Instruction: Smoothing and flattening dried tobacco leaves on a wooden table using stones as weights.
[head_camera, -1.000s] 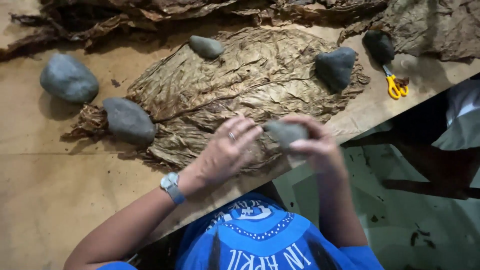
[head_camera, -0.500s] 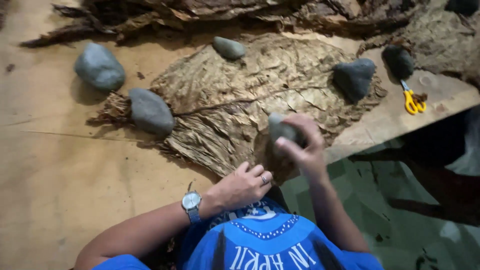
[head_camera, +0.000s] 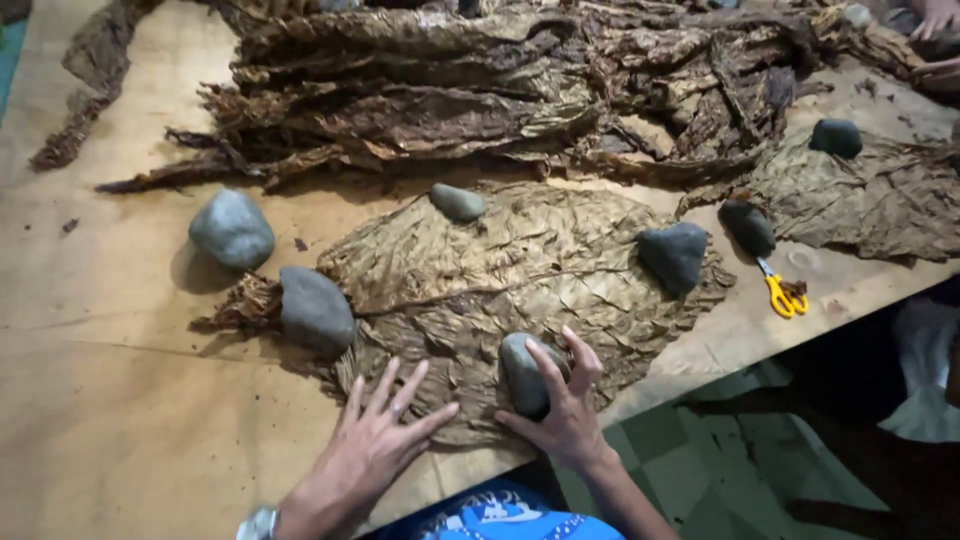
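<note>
A grey stone (head_camera: 524, 372) sits on the near part of a spread pile of dried brown leaves (head_camera: 520, 275), close to the front edge of the worktop (head_camera: 120, 400). The right hand (head_camera: 560, 405) cups it, its grip clamped on the stone, fingers curled over the top and thumb low. The left hand (head_camera: 375, 445) lies flat with fingers spread apart, palm down, fingertips pressing the leaf edge beside the stone.

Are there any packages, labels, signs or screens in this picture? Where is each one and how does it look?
None are in view.
The only print is white lettering on the person's blue shirt, at the bottom edge.
A silver wristwatch sits on the left wrist; its face is not visible.
</note>
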